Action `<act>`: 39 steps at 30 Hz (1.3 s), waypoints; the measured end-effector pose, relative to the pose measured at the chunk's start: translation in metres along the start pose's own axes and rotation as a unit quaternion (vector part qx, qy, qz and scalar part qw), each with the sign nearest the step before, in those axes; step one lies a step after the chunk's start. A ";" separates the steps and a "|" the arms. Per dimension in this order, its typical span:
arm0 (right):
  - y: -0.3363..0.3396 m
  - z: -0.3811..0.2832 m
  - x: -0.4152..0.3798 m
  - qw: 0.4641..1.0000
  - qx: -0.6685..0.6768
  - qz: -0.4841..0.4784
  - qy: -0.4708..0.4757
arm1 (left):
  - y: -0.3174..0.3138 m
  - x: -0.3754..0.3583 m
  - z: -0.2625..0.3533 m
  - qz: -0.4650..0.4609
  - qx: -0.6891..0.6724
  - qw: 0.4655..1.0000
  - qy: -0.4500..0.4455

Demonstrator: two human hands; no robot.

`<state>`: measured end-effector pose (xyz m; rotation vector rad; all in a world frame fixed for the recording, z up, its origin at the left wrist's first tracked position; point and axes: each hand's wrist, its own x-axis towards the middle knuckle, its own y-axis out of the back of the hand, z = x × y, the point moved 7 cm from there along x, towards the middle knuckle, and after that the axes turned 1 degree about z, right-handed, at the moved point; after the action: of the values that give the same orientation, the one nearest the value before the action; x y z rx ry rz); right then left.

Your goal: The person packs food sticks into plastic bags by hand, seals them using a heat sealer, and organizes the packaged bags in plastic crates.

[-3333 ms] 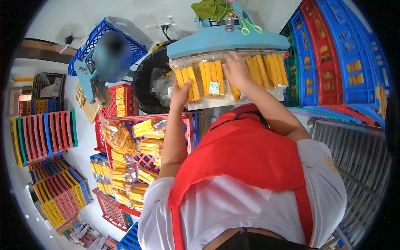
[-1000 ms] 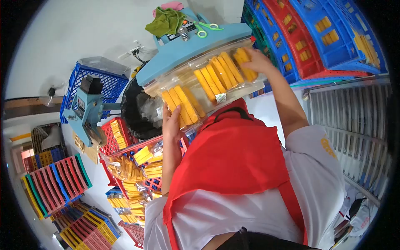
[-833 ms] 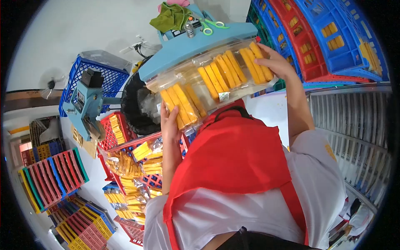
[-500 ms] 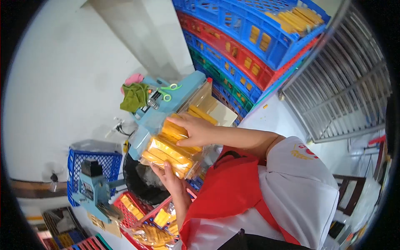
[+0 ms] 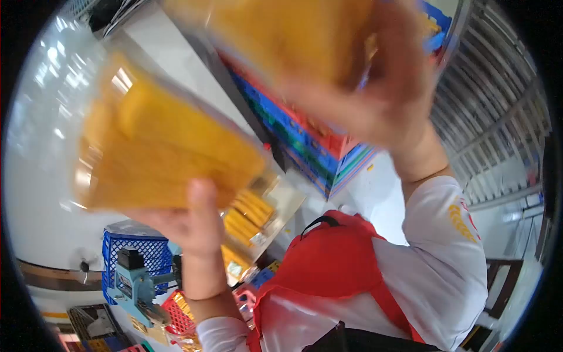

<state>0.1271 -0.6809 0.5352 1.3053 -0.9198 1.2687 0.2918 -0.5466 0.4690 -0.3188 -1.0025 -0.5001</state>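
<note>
My left hand (image 5: pixel 196 229) is closed around the lower edge of a clear plastic pack of yellow sticks (image 5: pixel 170 146), raised close to the camera. My right hand (image 5: pixel 381 111) grips a second pack of yellow sticks (image 5: pixel 281 35), higher up and partly cut off by the top of the view. Motion blurs both packs and the right-hand fingers. The two packs are apart. Below my left hand's pack, more packs of yellow sticks (image 5: pixel 249 214) lie on a pale board (image 5: pixel 290 202).
Stacked plastic crates (image 5: pixel 316 158) stand behind my right hand. To the right is a metal slatted rack (image 5: pixel 487 111). At lower left are a blue basket (image 5: pixel 138 243), a blue-grey machine (image 5: pixel 132 281) and a red basket (image 5: pixel 179 314) with yellow packs.
Both hands have risen towards the camera and moved apart, each with a pack. Before, they were together over the packs by the blue-grey machine, which the raised packs now largely hide.
</note>
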 end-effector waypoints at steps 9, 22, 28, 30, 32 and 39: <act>0.045 0.311 -0.009 0.944 -0.112 -0.024 -0.309 | -0.293 0.123 -0.070 -0.190 -0.134 0.959 0.164; -0.095 0.404 -0.169 0.824 -0.030 -0.208 -0.526 | -0.317 0.082 -0.299 -0.289 0.115 0.748 0.586; -0.139 0.362 -0.202 0.653 0.173 -0.500 -0.542 | -0.321 0.065 -0.286 -0.590 0.574 0.499 0.272; -0.134 0.350 -0.189 0.681 0.109 -0.553 -0.467 | -0.319 0.051 -0.300 -0.704 0.533 0.402 0.243; -0.128 0.342 -0.176 0.703 0.043 -0.596 -0.385 | -0.322 0.052 -0.307 -0.726 0.546 0.411 0.075; -0.137 0.345 -0.187 0.696 0.064 -0.654 -0.290 | -0.293 0.134 -0.209 -0.412 0.512 0.741 0.138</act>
<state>0.2940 -1.0224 0.3674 1.9237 -0.0679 -0.2529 0.3439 -0.9263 0.4867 1.2276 -0.9465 -0.6719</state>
